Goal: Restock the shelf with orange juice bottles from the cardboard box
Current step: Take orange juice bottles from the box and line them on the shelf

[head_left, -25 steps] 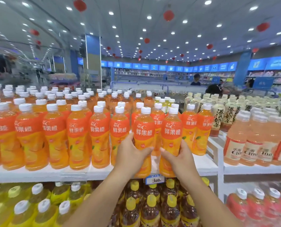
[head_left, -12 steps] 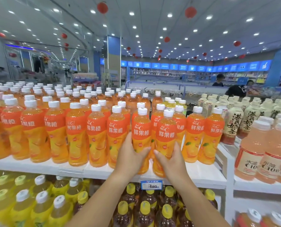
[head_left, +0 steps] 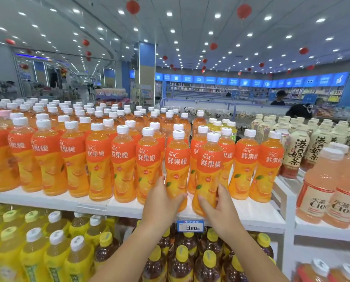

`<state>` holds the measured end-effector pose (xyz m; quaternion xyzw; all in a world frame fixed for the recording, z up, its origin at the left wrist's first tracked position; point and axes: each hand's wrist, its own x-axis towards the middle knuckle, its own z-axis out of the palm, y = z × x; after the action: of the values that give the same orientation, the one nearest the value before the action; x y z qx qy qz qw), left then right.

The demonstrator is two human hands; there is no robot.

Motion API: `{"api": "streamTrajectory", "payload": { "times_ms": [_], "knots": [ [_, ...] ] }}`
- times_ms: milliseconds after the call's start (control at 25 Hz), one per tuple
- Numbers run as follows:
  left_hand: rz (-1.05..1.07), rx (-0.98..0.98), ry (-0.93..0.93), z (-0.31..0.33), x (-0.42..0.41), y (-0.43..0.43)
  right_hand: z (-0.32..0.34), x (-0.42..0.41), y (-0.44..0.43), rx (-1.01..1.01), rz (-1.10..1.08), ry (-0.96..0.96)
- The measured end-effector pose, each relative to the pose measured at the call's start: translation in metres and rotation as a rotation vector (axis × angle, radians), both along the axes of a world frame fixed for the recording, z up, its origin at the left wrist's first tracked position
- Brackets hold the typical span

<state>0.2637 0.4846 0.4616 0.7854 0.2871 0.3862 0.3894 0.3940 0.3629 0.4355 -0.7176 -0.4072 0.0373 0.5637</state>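
Risk is judged to lie at the shelf [head_left: 37, 200] lip. Past the packed row [head_left: 72, 155], one bottle [head_left: 177, 159] is gripped low by the left hand [head_left: 160, 202], curled round it; just beside it a second bottle [head_left: 209, 165], slightly tilted, is gripped likewise by the right hand [head_left: 221, 210]. If either were released this near the edge, or shoved into the row behind, bottles could be toppled. The box is not seen
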Motion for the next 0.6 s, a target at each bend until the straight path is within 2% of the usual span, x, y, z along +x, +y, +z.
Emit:
{"api": "streamTrajectory", "payload": {
  "times_ms": [120,320,600],
  "knots": [
    [0.042,-0.017,0.016,-0.001,0.003,0.000,0.001,0.003,0.005,0.043,0.012,0.064],
    [0.091,0.120,0.061,0.000,0.003,-0.002,-0.001,0.002,0.013,0.058,0.002,0.080],
    [0.138,0.141,0.101,0.002,0.004,-0.003,-0.002,-0.006,0.013,0.086,-0.026,0.034]
  ]
}}
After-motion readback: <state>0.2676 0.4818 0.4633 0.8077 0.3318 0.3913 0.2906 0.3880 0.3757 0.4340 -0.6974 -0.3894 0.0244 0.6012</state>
